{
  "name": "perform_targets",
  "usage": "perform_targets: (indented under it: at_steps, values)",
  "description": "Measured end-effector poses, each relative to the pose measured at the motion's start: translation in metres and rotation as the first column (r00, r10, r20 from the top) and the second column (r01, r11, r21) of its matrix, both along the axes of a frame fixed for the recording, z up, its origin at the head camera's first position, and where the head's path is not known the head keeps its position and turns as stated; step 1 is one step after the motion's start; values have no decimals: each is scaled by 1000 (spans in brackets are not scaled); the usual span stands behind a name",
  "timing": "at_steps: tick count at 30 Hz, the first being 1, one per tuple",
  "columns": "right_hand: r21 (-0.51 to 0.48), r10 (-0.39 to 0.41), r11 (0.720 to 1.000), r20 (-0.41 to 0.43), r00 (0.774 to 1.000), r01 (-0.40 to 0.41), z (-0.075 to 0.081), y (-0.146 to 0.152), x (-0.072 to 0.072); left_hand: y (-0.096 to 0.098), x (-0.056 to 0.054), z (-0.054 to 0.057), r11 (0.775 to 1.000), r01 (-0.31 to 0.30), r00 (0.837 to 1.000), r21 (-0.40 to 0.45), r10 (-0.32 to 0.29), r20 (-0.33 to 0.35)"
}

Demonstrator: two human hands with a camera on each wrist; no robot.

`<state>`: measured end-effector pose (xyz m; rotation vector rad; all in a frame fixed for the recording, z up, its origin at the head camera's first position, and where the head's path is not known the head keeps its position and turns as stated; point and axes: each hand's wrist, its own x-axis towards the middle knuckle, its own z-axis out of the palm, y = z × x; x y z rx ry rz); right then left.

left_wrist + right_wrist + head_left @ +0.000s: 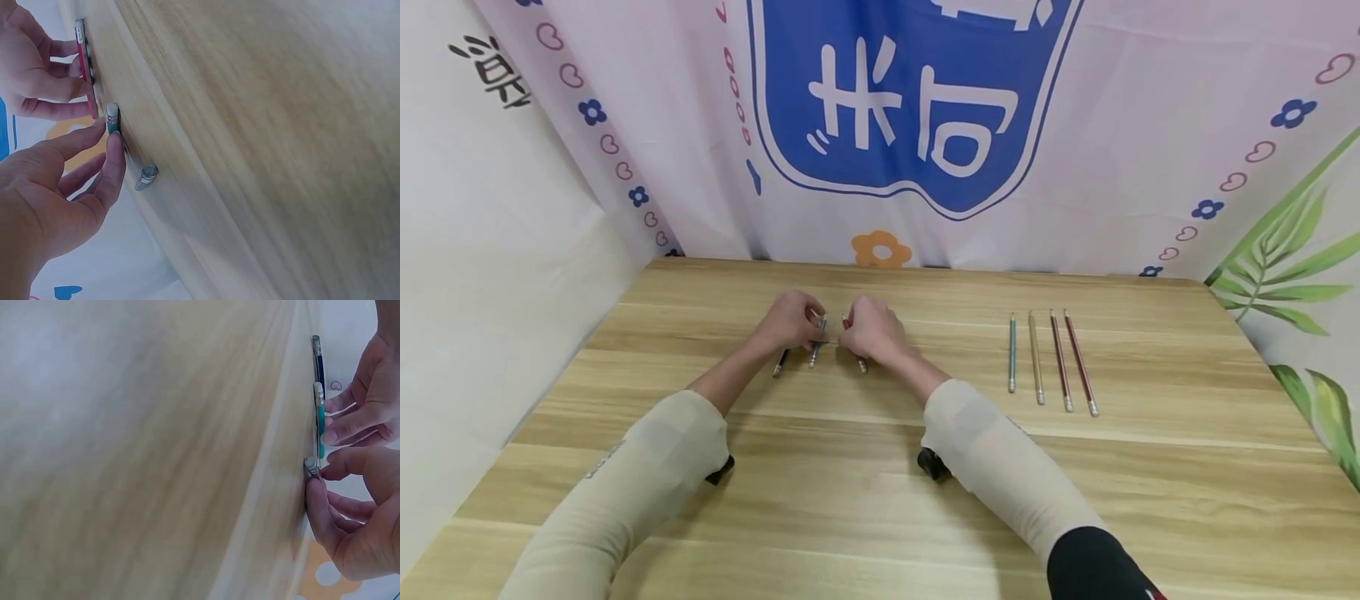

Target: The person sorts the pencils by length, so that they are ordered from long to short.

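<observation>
My left hand [792,320] pinches a green pencil [112,119] between thumb and fingertips, its white eraser end pointing toward me. To its left lies a black pencil [781,363], partly covered by that hand in the head view. Just to the right, my right hand [872,327] holds a red pencil [862,365] with thumb and fingers at its sides. In the right wrist view the eraser end of this pencil [311,465] shows between the fingertips. All three pencils lie at or close over the wooden table [850,467], roughly side by side.
Over on the right side of the table lie a teal pencil [1012,354], a gold pencil [1036,358] and two dark red pencils [1062,360], spaced in a row with erasers toward me. A printed curtain [1120,150] hangs behind the table's far edge.
</observation>
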<state>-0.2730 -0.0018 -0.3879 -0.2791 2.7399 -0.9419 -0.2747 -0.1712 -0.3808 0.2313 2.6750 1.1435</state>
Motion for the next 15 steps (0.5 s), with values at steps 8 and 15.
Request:
perform_targets:
  at_steps: [8,15]
  values:
    - [-33,14,999,-3,1000,-14,1,11,-1,2,1,1,1000,-4,1000,-18,4,-4]
    - [-43,6,999,-44,999,-8,4,20,3,4,0,1,999,-4,1000,-50,4,-5]
